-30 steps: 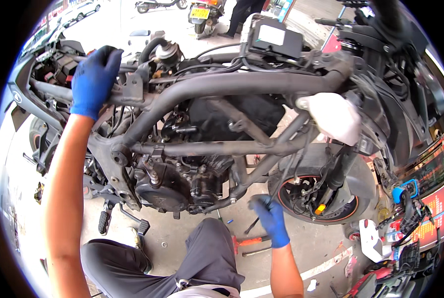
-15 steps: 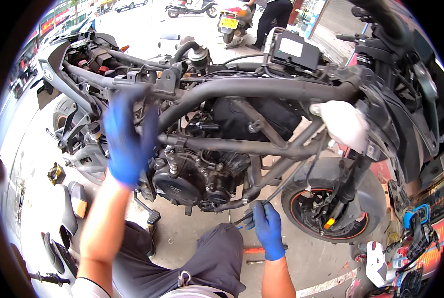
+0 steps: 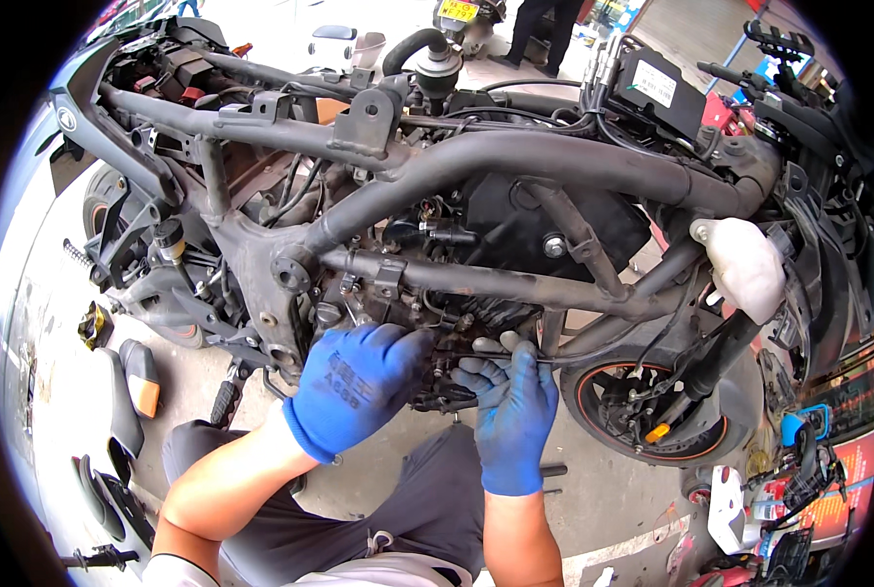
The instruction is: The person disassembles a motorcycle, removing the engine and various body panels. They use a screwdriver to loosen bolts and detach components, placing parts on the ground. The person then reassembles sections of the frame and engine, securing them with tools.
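Observation:
Blue work gloves with darkened fingers cover both my hands. My left hand (image 3: 364, 386) is closed in front of the engine (image 3: 349, 303), its fingertips pinching the end of a thin black cable (image 3: 584, 361). Just to its right, my right hand (image 3: 515, 416) grips the same cable between thumb and fingers, palm partly turned up. From there the cable runs right toward the front of the frame. The cable's tip is hidden by my left fingers. Above both hands stretches the bare black motorcycle frame (image 3: 496, 161), its side panels and seat off.
A white plastic reservoir (image 3: 745, 269) hangs at the frame's front, above the front wheel (image 3: 643, 411). A black box (image 3: 657, 88) with cables sits on top. Removed panels (image 3: 138, 377) lie at the left. At the back a person's dark-trousered legs (image 3: 545, 34) stand beside a scooter.
My left hand has come down and right from the frame to the cable. My right hand has lifted the cable up to the engine. The view has shifted closer to the motorcycle.

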